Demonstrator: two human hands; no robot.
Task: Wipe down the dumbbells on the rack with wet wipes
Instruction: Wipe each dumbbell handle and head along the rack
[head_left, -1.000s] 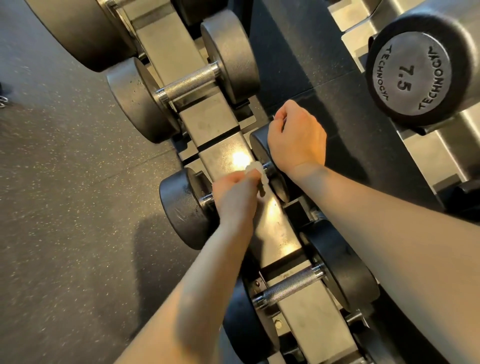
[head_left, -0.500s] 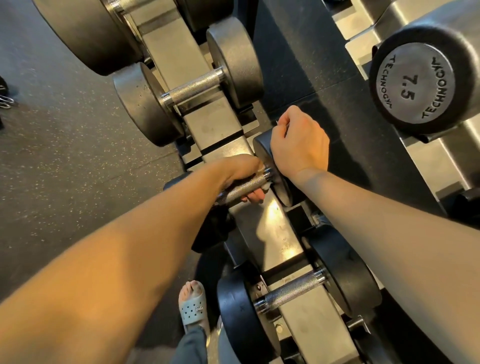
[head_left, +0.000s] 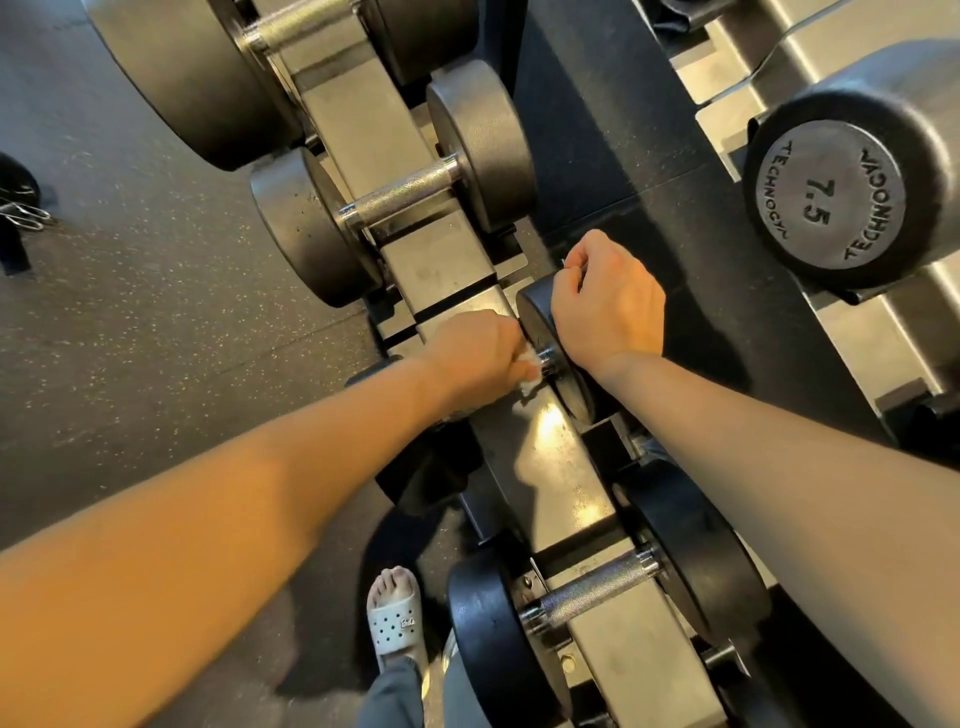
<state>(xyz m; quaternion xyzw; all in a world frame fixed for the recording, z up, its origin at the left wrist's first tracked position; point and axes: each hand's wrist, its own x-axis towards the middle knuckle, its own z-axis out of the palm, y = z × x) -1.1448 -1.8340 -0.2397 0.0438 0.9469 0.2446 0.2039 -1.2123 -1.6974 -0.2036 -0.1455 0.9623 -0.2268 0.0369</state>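
Dumbbell (head_left: 537, 322) lies crosswise at the middle of the rack (head_left: 550, 457), between two neighbouring dumbbells (head_left: 405, 202). The left hand (head_left: 472, 353) is curled round its handle, pinching a white wet wipe (head_left: 527, 364) against the metal beside the right-side head. The right hand (head_left: 608, 306) grips that head's rim, fingers curled over it.

An upper dumbbell (head_left: 400, 202) and a lower dumbbell (head_left: 592, 592) hem in the middle slot of the rack (head_left: 441, 265). Open floor (head_left: 130, 338) lies left; the 7.5 dumbbell (head_left: 831, 192) stands well right.
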